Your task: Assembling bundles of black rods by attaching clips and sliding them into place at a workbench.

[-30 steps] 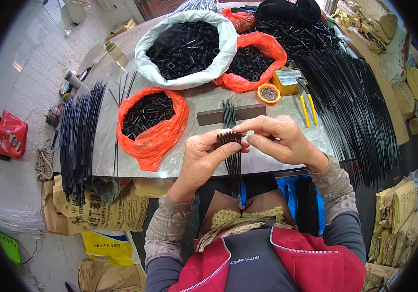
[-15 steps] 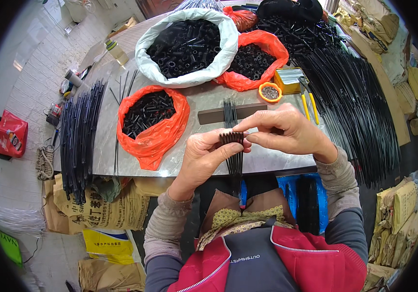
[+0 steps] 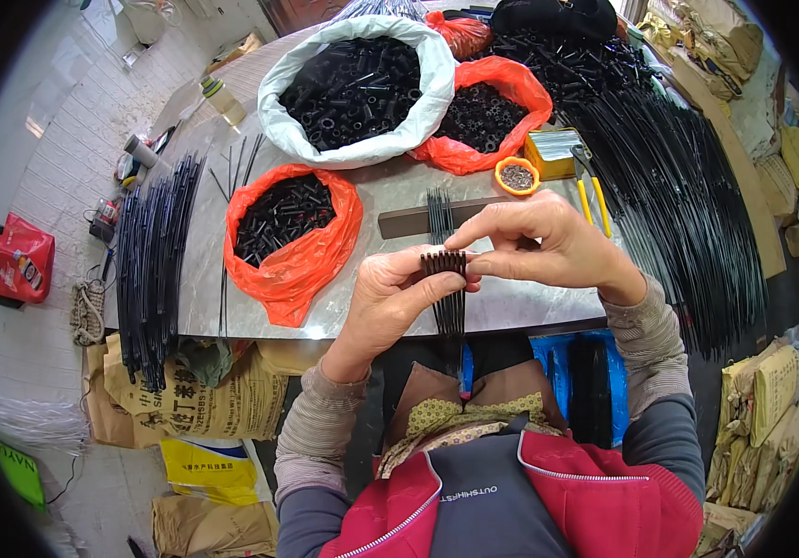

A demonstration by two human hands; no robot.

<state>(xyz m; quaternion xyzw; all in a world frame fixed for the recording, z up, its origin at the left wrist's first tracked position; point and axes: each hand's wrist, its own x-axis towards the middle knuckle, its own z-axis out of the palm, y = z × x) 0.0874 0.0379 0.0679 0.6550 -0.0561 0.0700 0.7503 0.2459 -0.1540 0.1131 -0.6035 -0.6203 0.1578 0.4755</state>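
A bundle of thin black rods (image 3: pixel 450 318) lies across the near table edge, its far tips resting over a dark flat bar (image 3: pixel 403 221). My left hand (image 3: pixel 385 290) is closed round the bundle, thumb on the near side, with several thicker dark ends (image 3: pixel 443 263) lined up in a row above it. At the right end of that row my right hand (image 3: pixel 548 244) is closed in a pinch, its index finger arched over the ends. Whatever lies between its fingertips is too small or hidden to make out.
Bags of short black tubes stand around: a red bag (image 3: pixel 311 265) at left, a white bag (image 3: pixel 274 116) and another red bag (image 3: pixel 534 93) behind. An orange bowl (image 3: pixel 529 189) and yellow-handled pliers (image 3: pixel 594 205) sit right. Long black rods (image 3: pixel 683 195) flank the table, with more rods (image 3: pixel 153 270) at left.
My right hand has shifted very slightly at the right end of the row, its fingers still pinched. The left hand keeps its hold on the rods.
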